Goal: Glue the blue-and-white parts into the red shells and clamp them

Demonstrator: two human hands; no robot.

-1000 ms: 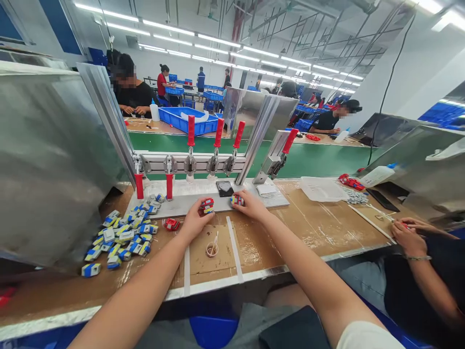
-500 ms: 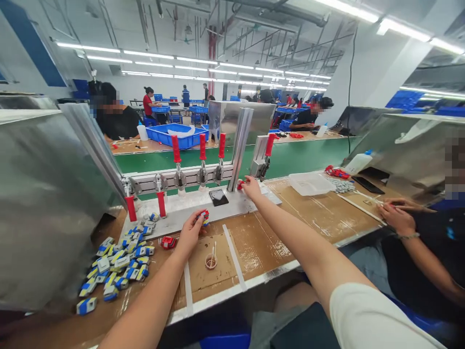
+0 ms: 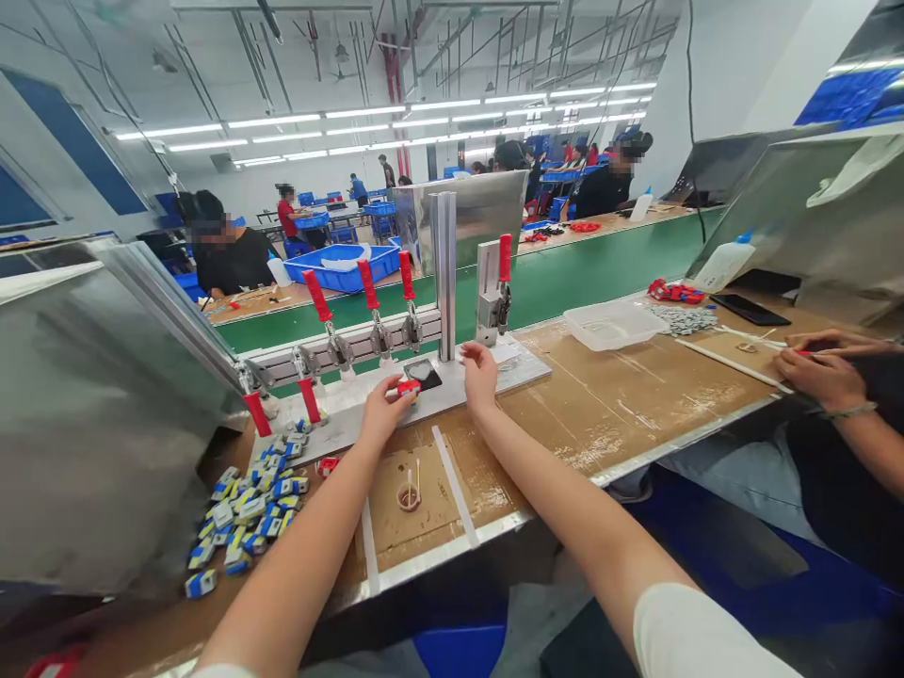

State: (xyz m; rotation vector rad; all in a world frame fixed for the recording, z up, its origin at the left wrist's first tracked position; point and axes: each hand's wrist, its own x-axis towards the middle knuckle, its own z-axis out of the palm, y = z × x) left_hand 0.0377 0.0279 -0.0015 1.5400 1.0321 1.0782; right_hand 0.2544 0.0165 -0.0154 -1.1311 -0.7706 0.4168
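My left hand (image 3: 381, 411) is closed on a small red toy-like piece (image 3: 408, 387) with a bit of blue and yellow, just in front of a black square pad (image 3: 422, 374). My right hand (image 3: 481, 373) is raised by the foot of the upright metal post (image 3: 443, 273), its fingers curled together. Whatever lies between those fingers is hidden. Both hands are over the pale base plate (image 3: 452, 400) of a clamp fixture with red-handled toggle clamps (image 3: 377, 325). Another red piece (image 3: 327, 466) lies by my left forearm, partly covered.
A pile of blue, yellow and grey pieces (image 3: 247, 513) lies left. A small cup (image 3: 408, 496) with swabs sits on cardboard in front. To the right are a clear plastic tray (image 3: 613, 325), grey parts (image 3: 682, 320) and a co-worker's hands (image 3: 823, 372). Metal panels flank the bench.
My left hand has moved up and right with the red piece, towards the black pad. The red thing at my right fingertips no longer shows. The view has shifted slightly.
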